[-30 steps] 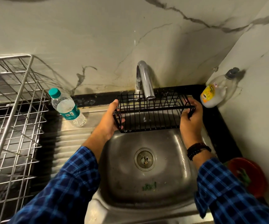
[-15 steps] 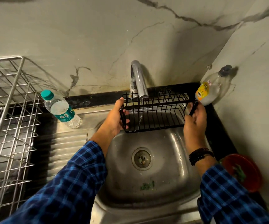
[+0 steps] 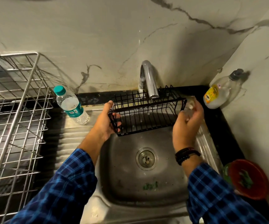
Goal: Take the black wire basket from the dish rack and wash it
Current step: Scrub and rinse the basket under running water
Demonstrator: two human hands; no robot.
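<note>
The black wire basket [image 3: 146, 117] hangs tilted over the steel sink [image 3: 125, 167], right under the spout of the chrome faucet [image 3: 150, 81]. A few water drops show among its wires. My left hand [image 3: 105, 122] grips the basket's left end, thumb on top and fingers curled round the end wires. My right hand [image 3: 187, 125] is at the basket's right end, blurred, its fingers loosely spread behind the end wire rather than wrapped round it. The steel wire dish rack [image 3: 17, 110] stands at the left.
A water bottle with a teal cap [image 3: 70, 105] stands on the drainboard between rack and sink. A soap bottle with a yellow label [image 3: 217, 94] leans in the back right corner. A red bowl [image 3: 250, 178] sits on the black counter at the right.
The basket has tipped, its left end lower. My right hand has loosened from its grip on the right end and its fingers have spread. My left hand keeps its hold.
</note>
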